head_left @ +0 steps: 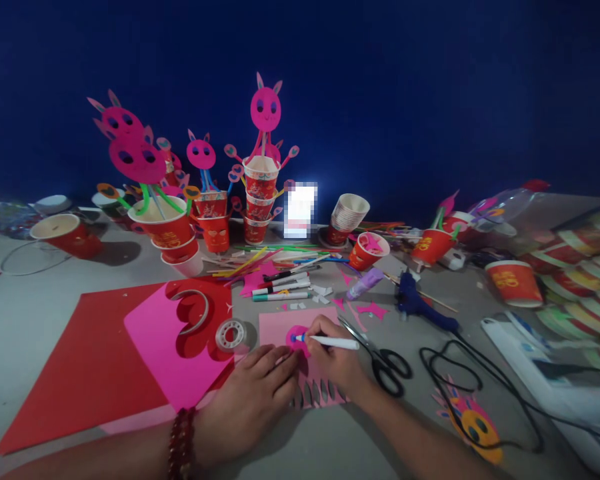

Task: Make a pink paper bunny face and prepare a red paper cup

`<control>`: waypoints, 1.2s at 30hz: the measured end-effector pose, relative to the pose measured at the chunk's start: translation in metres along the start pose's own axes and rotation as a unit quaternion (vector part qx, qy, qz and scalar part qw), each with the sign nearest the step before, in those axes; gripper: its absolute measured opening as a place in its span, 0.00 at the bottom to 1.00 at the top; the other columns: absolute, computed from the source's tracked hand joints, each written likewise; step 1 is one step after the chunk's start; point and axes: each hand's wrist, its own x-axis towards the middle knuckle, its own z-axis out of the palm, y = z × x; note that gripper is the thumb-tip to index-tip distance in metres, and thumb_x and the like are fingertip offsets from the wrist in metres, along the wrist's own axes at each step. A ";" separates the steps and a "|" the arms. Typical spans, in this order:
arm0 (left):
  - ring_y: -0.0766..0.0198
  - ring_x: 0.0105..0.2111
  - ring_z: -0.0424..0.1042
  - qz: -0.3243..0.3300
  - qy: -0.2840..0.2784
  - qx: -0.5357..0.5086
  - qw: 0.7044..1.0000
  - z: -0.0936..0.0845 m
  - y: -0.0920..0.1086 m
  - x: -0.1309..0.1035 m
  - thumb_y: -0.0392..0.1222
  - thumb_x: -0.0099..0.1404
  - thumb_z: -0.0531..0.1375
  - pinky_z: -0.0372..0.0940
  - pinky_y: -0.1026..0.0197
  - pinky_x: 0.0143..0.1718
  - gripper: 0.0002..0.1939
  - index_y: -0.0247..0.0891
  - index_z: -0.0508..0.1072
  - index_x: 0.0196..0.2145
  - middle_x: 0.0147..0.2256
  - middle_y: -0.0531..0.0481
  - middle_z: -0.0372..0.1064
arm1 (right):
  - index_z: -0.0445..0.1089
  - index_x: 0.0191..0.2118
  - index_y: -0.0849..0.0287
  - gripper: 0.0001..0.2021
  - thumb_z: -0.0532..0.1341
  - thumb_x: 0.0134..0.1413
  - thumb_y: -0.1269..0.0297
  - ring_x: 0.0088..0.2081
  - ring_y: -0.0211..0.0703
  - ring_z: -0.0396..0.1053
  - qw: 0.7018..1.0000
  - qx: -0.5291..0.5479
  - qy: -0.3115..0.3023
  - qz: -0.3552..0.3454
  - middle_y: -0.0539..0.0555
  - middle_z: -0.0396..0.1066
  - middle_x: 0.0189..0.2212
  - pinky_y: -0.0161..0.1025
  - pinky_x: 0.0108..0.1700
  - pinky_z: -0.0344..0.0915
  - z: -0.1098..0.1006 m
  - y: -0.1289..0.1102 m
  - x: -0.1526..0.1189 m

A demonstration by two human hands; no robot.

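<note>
My right hand [337, 357] is closed around a white marker [339, 343] with a blue tip. The tip touches a small blue patch on a round magenta paper piece [297, 331]. That piece lies on a light pink sheet [273, 325] with leaf-shaped cutouts along its near edge. Fingers stretched out, my left hand [255, 390] rests flat across the pink sheet's left side, against the round piece. Scissors [390, 373] with black handles lie just right of my right hand. Left of the sheet stands a clear tape roll [231, 335].
Red card [80, 360] and cut magenta paper [155, 333] cover the left. Behind are several markers [280, 288], a purple glue stick [365, 284] and red cup figures [263, 183]. A blue glue gun [420, 303] trails a black cord at right, near stacked cups [585, 267].
</note>
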 end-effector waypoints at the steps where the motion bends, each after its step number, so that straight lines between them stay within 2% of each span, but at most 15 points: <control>1: 0.53 0.61 0.59 0.001 0.000 -0.001 1.000 -0.001 0.000 0.000 0.45 0.75 0.52 0.51 0.50 0.62 0.19 0.36 0.65 0.59 0.61 0.45 0.65 | 0.63 0.27 0.55 0.08 0.56 0.58 0.67 0.24 0.39 0.63 1.000 0.001 0.002 0.000 0.46 0.65 0.22 0.35 0.29 0.58 0.000 0.000 0.000; 36: 0.52 0.60 0.60 0.005 0.016 -0.007 1.000 0.001 0.000 -0.001 0.44 0.74 0.54 0.52 0.50 0.62 0.17 0.37 0.68 0.57 0.59 0.45 0.66 | 0.63 0.27 0.54 0.08 0.55 0.59 0.67 0.24 0.40 0.64 1.000 0.006 0.007 0.001 0.47 0.65 0.22 0.36 0.29 0.58 0.000 0.001 0.001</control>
